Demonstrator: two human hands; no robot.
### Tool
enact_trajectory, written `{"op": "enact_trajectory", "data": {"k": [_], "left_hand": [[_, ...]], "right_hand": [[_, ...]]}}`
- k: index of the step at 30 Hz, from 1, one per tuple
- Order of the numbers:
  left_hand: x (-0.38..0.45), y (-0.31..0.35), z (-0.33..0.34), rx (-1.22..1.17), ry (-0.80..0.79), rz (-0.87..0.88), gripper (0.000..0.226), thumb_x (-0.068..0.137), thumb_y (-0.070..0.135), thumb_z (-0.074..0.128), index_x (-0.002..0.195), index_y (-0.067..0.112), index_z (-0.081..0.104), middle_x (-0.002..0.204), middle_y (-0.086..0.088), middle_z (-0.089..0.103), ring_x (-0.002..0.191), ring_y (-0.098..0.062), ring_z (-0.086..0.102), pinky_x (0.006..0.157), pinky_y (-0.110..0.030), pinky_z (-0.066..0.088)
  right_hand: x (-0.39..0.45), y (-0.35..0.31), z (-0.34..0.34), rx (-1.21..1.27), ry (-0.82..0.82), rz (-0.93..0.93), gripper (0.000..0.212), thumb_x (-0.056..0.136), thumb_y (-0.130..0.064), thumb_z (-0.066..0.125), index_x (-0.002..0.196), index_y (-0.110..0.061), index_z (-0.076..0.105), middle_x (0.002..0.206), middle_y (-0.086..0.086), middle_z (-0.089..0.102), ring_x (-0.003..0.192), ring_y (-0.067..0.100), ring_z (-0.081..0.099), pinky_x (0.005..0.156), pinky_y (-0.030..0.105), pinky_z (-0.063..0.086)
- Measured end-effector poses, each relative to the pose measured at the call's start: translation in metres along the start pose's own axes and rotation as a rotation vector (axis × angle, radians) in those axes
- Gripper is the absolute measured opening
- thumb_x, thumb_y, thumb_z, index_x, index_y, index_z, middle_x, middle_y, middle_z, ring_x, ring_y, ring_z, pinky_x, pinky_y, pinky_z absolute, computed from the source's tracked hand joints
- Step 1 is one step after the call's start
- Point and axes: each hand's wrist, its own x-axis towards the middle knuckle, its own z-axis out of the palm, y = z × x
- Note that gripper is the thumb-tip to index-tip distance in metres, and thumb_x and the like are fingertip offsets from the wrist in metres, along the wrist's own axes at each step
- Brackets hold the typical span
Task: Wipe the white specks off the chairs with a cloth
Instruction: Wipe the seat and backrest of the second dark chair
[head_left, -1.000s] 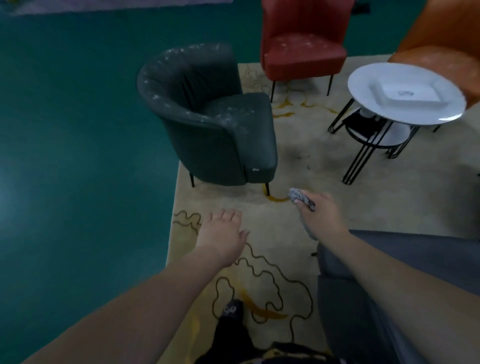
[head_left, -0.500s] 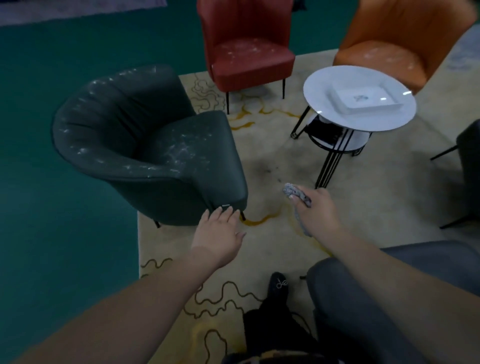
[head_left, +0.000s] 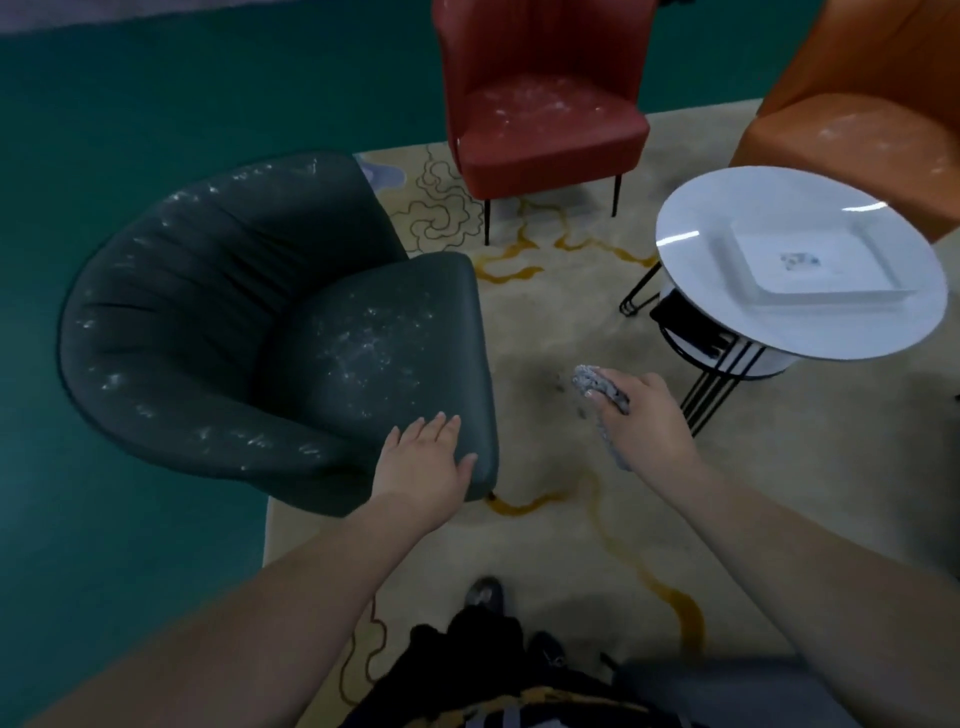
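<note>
Presently, the dark green tub chair (head_left: 270, 338), speckled white on seat and backrest, stands at ten o'clock, half on the beige patterned rug (head_left: 545, 519), half on teal floor. The left hand (head_left: 423, 462) lies flat, fingers straight, on its front seat edge. The right hand (head_left: 647, 421) grips a crumpled grey cloth (head_left: 597, 387) over bare rug, apart from the seat. At two o'clock a round white side table (head_left: 727, 332) carrying a square white dish (head_left: 810, 270) stands just beside that hand. Specked red leather chair (head_left: 540, 104) at twelve; orange chair (head_left: 872, 124) at one.
</note>
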Motion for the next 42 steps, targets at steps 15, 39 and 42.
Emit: {"op": "enact_trajectory", "data": {"k": [15, 39, 42], "left_hand": [[0.201, -0.052, -0.060, -0.054, -0.036, -0.118, 0.065, 0.099, 0.052, 0.017, 0.154, 0.020, 0.004, 0.161, 0.001, 0.009, 0.147, -0.017, 0.012, 0.120, -0.041, 0.008], [0.287, -0.067, -0.049, -0.607, 0.022, -1.123, 0.065, 0.097, 0.056, 0.025, 0.153, 0.026, 0.009, 0.160, 0.000, 0.014, 0.143, -0.025, 0.023, 0.113, -0.043, 0.025], [0.285, -0.084, -0.033, -0.708, 0.023, -1.194, 0.065, 0.097, 0.055, 0.029, 0.153, 0.026, 0.010, 0.159, -0.001, 0.017, 0.140, -0.026, 0.028, 0.106, -0.043, 0.034]], "right_hand": [[0.245, -0.042, 0.018, -0.076, -0.146, -0.117, 0.042, 0.094, -0.041, 0.055, 0.134, -0.028, 0.054, 0.106, -0.002, 0.044, 0.085, 0.010, 0.048, 0.080, 0.022, 0.038], [0.500, -0.188, 0.192, -0.155, -0.826, -0.844, 0.039, 0.091, -0.039, 0.060, 0.129, -0.031, 0.058, 0.097, -0.003, 0.046, 0.082, 0.006, 0.047, 0.070, 0.020, 0.033], [0.498, -0.214, 0.223, -0.180, -0.887, -0.928, 0.039, 0.091, -0.040, 0.060, 0.128, -0.033, 0.058, 0.092, -0.005, 0.045, 0.079, 0.004, 0.046, 0.068, 0.018, 0.033]]}}
